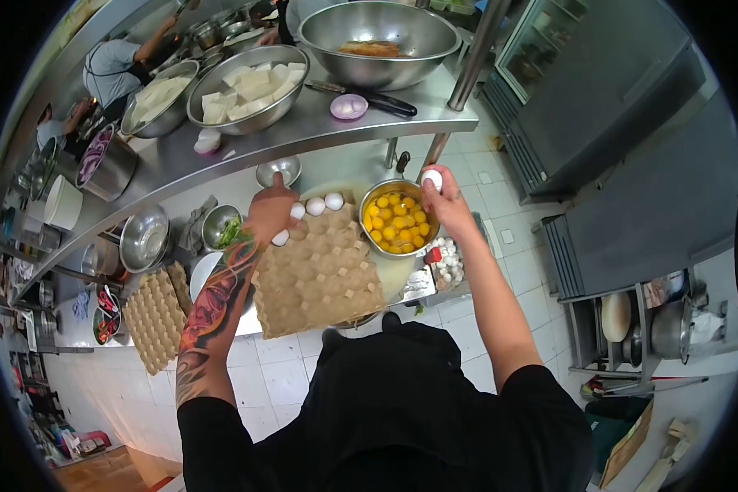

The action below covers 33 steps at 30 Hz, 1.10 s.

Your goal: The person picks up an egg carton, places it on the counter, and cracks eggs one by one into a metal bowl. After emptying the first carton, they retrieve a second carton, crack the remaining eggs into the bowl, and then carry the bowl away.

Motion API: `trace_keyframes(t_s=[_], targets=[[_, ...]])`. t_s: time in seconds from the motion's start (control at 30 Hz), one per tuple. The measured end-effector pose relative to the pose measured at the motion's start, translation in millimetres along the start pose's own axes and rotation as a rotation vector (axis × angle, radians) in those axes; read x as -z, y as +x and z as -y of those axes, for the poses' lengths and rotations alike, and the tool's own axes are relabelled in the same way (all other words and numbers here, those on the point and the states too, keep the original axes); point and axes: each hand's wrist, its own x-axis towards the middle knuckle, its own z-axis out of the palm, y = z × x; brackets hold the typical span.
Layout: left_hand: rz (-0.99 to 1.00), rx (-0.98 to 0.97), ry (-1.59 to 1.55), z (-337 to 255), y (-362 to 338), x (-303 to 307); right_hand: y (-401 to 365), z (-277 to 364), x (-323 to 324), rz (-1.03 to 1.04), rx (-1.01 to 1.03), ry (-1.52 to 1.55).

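Note:
My right hand (444, 199) is closed on a white egg (432, 179) at the rim of a steel bowl (363, 232). Many yellow yolks (398, 220) in clear egg white fill much of that bowl. On the other side, my left hand (271, 215) reaches over the far left corner of a cardboard egg tray (316, 271), its fingers apart beside a white egg (298, 211). More white eggs (334, 201) sit along the tray's far edge, and another egg (280, 237) is below my left hand. Most of the tray's cups hold no egg.
Eggshells (446, 266) fill a container right of the bowl. Above, a steel shelf (344, 135) carries large bowls, a black-handled knife (377, 100) and a cut onion (349, 107). Left are a bowl with greens (223, 226) and another egg tray (152, 320). Other people work at far left.

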Motion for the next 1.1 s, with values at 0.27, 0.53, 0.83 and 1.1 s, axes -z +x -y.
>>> trace_keyframes(t_s=[0.27, 0.53, 0.83, 1.1], targets=[[-0.408, 0.079, -0.611, -3, -45, -8, -18, 41, -34, 0.187, 0.306, -1.301], [-0.185, 0.252, -1.462, -87, -53, -33, -35, 42, 31, -0.091, 0.201, -0.599], [-0.092, -0.093, -1.049, -159, 11, -25, -70, 50, -14, 0.195, 0.357, -0.624], [0.188, 0.145, -1.424, -158, -4, -25, 13, -18, 34, -0.509, 0.098, 0.14]])
